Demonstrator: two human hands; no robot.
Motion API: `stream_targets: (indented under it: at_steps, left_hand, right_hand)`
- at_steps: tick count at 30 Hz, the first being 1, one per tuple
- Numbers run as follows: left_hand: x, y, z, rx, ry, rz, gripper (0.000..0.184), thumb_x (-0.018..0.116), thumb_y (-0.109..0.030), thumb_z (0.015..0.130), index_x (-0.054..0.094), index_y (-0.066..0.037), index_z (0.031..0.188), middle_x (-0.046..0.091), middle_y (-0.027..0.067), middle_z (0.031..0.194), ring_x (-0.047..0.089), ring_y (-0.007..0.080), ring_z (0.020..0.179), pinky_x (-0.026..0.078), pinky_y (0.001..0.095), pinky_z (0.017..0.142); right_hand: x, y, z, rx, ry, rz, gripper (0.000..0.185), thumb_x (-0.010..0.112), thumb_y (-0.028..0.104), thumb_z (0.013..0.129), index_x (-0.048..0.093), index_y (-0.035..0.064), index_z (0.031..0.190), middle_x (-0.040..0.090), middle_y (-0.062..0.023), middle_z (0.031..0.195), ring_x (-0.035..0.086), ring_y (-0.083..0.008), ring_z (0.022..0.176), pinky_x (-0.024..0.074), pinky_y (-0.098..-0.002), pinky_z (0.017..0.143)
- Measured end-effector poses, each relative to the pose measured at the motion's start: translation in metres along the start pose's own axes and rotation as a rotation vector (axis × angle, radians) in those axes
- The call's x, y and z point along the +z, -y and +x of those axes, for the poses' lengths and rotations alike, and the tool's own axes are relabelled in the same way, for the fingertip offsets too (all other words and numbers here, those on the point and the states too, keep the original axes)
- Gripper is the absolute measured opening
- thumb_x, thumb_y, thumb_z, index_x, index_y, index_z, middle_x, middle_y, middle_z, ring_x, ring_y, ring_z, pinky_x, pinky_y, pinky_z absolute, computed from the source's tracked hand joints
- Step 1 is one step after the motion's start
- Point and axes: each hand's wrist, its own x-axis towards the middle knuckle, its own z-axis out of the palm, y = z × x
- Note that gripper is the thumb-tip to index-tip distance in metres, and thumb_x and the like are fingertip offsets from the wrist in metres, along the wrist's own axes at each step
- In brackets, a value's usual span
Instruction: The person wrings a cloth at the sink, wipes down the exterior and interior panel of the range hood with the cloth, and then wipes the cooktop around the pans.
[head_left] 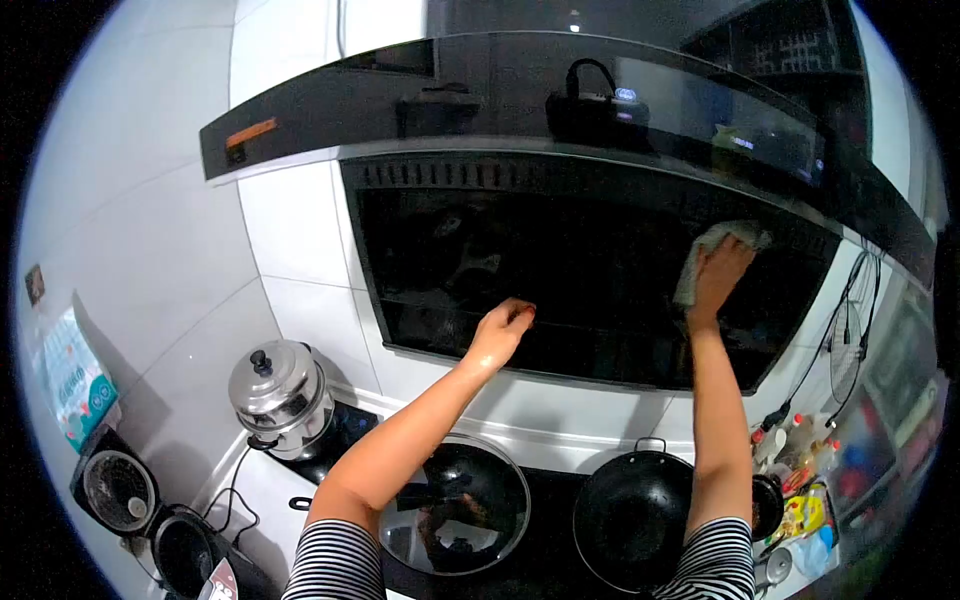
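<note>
Striped sleeves [335, 560] are seen closest, with both bare arms [420, 425] reached over the cooktop [555, 500]. A pale cloth [688, 280] is pressed against the right part of the glossy dark panel [600, 300] by the right hand [725, 268], its fingers laid out over the fabric. The left hand [503, 330] is curled, thumb and fingertips drawn together, near the panel's lower middle; whether anything is pinched cannot be told. With the cloth pinned only by a flat palm, it could be lost if pressure were eased, and dropped into the uncovered wok [635, 520] below. Grime, if loosened, could be shed there too, while the neighbouring pan is shielded by its glass lid [470, 535]. Should the right elbow be swung outward, the crowded bottles [800, 440] could be toppled.
</note>
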Motion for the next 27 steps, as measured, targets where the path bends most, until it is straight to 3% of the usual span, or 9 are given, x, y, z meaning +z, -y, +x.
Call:
stream_targets:
  at_steps: [3, 7, 9, 10, 13, 17, 23, 25, 27]
  left_hand:
    - [-0.02, 0.001, -0.003, -0.02, -0.036, 0.019, 0.03, 0.05, -0.02, 0.086, 0.055, 0.004, 0.104, 0.06, 0.0098, 0.091, 0.056, 0.0156, 0.082, 0.042, 0.0267, 0.077]
    - [-0.046, 0.018, -0.009, -0.109, -0.033, -0.032, 0.029, 0.05, -0.021, 0.087, 0.056, 0.002, 0.102, 0.06, 0.0072, 0.087, 0.055, 0.0135, 0.081, 0.042, 0.0255, 0.075]
    - [-0.056, 0.031, -0.013, -0.132, -0.039, -0.082, 0.027, 0.049, -0.021, 0.087, 0.056, 0.002, 0.101, 0.06, 0.0063, 0.086, 0.055, 0.0125, 0.08, 0.042, 0.0248, 0.074]
    - [-0.061, 0.039, -0.016, -0.156, -0.034, -0.122, 0.026, 0.049, -0.021, 0.088, 0.056, 0.001, 0.1, 0.059, 0.0053, 0.084, 0.055, 0.0115, 0.079, 0.042, 0.024, 0.072]
    - [-0.083, 0.061, -0.018, -0.158, -0.033, -0.146, 0.024, 0.049, -0.02, 0.089, 0.055, 0.0, 0.1, 0.059, 0.0038, 0.085, 0.055, 0.0101, 0.078, 0.042, 0.0225, 0.069]
    - [-0.109, 0.083, -0.024, -0.18, -0.075, -0.273, 0.024, 0.05, -0.02, 0.089, 0.054, 0.0, 0.103, 0.058, 0.0024, 0.089, 0.056, 0.0107, 0.078, 0.042, 0.0216, 0.065]
    - [-0.143, 0.075, -0.043, -0.241, -0.163, -0.418, 0.027, 0.049, -0.021, 0.088, 0.053, 0.002, 0.102, 0.059, 0.0079, 0.09, 0.058, 0.0151, 0.078, 0.042, 0.0249, 0.072]
    - [-0.157, 0.073, -0.048, -0.287, -0.258, -0.427, 0.024, 0.046, -0.023, 0.09, 0.054, -0.003, 0.1, 0.058, 0.0062, 0.093, 0.058, 0.0146, 0.084, 0.041, 0.0247, 0.073]
    - [-0.166, 0.083, -0.051, -0.318, -0.344, -0.456, 0.024, 0.045, -0.025, 0.088, 0.054, -0.004, 0.098, 0.061, 0.0065, 0.088, 0.06, 0.0155, 0.079, 0.042, 0.0255, 0.073]
  right_hand:
    - [0.0, 0.068, -0.009, -0.116, -0.169, 0.101, 0.054, 0.054, 0.027, 0.084, 0.034, -0.0065, 0.121, 0.037, -0.0265, 0.122, 0.033, -0.0411, 0.116, 0.0204, -0.0507, 0.102]
    - [-0.028, 0.167, -0.016, -0.309, 0.044, 0.189, 0.057, 0.058, 0.029, 0.079, 0.036, -0.0065, 0.118, 0.034, -0.0298, 0.124, 0.023, -0.0456, 0.122, 0.0167, -0.0533, 0.102]
    - [-0.035, 0.22, -0.018, -0.385, 0.078, 0.268, 0.06, 0.061, 0.032, 0.075, 0.039, -0.0044, 0.116, 0.037, -0.0285, 0.121, 0.026, -0.045, 0.121, 0.018, -0.0539, 0.102]
    - [-0.044, 0.24, -0.018, -0.398, -0.027, 0.284, 0.06, 0.06, 0.035, 0.074, 0.04, -0.0039, 0.115, 0.039, -0.0276, 0.12, 0.028, -0.0443, 0.12, 0.0181, -0.0538, 0.102]
    - [-0.043, 0.289, -0.02, -0.473, 0.098, 0.333, 0.055, 0.059, 0.029, 0.078, 0.039, -0.0053, 0.116, 0.035, -0.0276, 0.125, 0.023, -0.0436, 0.124, 0.0164, -0.0529, 0.102]
    - [-0.044, 0.35, -0.022, -0.607, 0.083, 0.415, 0.056, 0.059, 0.031, 0.077, 0.04, -0.003, 0.117, 0.035, -0.0259, 0.126, 0.025, -0.0401, 0.124, 0.0169, -0.0508, 0.103]
    - [-0.039, 0.44, -0.044, -0.798, 0.042, 0.609, 0.062, 0.057, 0.032, 0.078, 0.036, -0.0021, 0.125, 0.031, -0.0199, 0.134, 0.024, -0.0321, 0.128, 0.0168, -0.0433, 0.105]
    - [-0.033, 0.458, -0.064, -0.853, 0.08, 0.66, 0.063, 0.058, 0.031, 0.077, 0.035, -0.0016, 0.126, 0.03, -0.0201, 0.135, 0.022, -0.0316, 0.129, 0.0157, -0.0424, 0.106]
    - [-0.024, 0.468, -0.081, -0.912, 0.042, 0.646, 0.065, 0.058, 0.028, 0.075, 0.034, -0.0016, 0.128, 0.03, -0.0193, 0.135, 0.023, -0.0308, 0.128, 0.0153, -0.0412, 0.106]
